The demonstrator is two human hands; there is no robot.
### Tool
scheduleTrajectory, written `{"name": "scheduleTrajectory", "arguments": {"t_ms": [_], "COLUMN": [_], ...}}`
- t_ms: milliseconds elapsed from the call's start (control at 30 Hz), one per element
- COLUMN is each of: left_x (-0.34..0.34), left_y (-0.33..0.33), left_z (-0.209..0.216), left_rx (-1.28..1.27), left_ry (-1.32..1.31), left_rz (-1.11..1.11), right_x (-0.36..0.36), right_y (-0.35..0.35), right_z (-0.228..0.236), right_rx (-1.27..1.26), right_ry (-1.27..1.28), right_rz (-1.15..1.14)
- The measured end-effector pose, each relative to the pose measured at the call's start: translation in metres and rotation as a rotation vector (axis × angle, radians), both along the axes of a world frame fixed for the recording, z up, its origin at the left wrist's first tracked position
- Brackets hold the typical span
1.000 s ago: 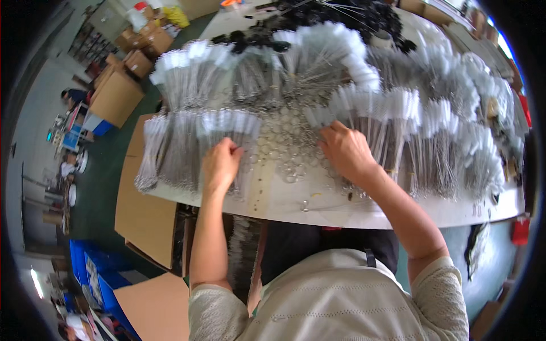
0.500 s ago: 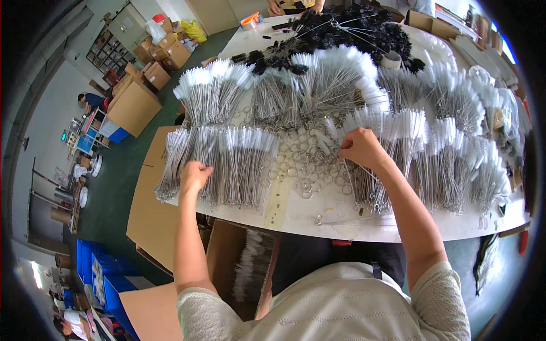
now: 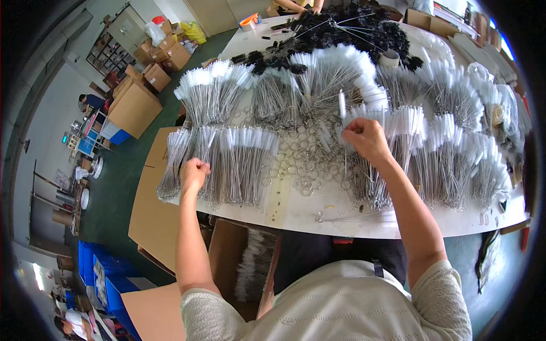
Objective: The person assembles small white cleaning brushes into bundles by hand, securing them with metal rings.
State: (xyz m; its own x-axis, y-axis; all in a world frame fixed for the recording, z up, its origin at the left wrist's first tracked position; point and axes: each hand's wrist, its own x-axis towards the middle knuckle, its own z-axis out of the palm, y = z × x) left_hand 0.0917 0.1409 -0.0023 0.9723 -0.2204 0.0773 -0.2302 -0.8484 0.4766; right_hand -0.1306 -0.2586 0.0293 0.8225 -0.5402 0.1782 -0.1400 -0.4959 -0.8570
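Observation:
My right hand (image 3: 365, 140) is closed in a pinch over the near right bundles. In it is a thin wire-stemmed tube brush, its white-bristled tip (image 3: 342, 105) standing upright above my fingers. My left hand (image 3: 195, 174) is closed beside the near left rows of white-bristled brushes (image 3: 242, 167); its fingers hide whatever they grip. Between my hands, many small metal rings (image 3: 307, 165) lie scattered on the white table (image 3: 290, 219). Upright bundles of the same brushes (image 3: 398, 165) stand below and around my right hand.
More white brush bundles (image 3: 213, 91) fill the far rows, behind them a heap of black brushes (image 3: 355, 28). Another person's hands (image 3: 307, 7) work at the far edge. An open carton (image 3: 224, 250) holding brushes stands below the near edge. A few loose brushes (image 3: 364, 217) lie near that edge.
My right hand has risen slightly away from me, and a white-bristled brush now stands up out of the bundles in its fingers. The left hand has barely shifted.

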Motion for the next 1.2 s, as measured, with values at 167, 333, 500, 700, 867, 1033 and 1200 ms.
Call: {"name": "scheduleTrajectory", "arguments": {"t_ms": [167, 333, 500, 700, 867, 1033, 1200], "left_x": [0.004, -0.019, -0.049, -0.161, -0.197, -0.203, -0.208], "left_y": [-0.028, -0.004, -0.077, -0.167, -0.196, -0.197, -0.207], "left_z": [0.005, 0.032, 0.036, 0.034, -0.037, -0.034, -0.027], "left_rx": [-0.183, -0.515, -0.967, -1.297, -1.112, -0.961, -0.973], "left_ry": [0.055, 0.103, 0.065, 0.001, -0.070, -0.040, -0.139], "left_rz": [-0.129, -0.042, -0.225, -0.394, -0.388, -0.261, -0.318], "right_x": [-0.064, -0.124, -0.203, -0.205, -0.191, -0.191, -0.237], "right_y": [-0.028, -0.103, -0.180, -0.170, -0.178, -0.180, -0.227], "right_z": [0.066, 0.088, 0.046, 0.029, 0.019, 0.040, 0.085], "right_rx": [0.272, 0.444, -0.122, -0.325, -0.380, -0.266, 0.173], "right_ry": [-0.309, -0.564, -0.173, 0.157, 0.336, 0.047, -0.514], "right_rz": [-0.102, -0.193, -0.574, -0.572, -0.533, -0.560, -0.788]}}
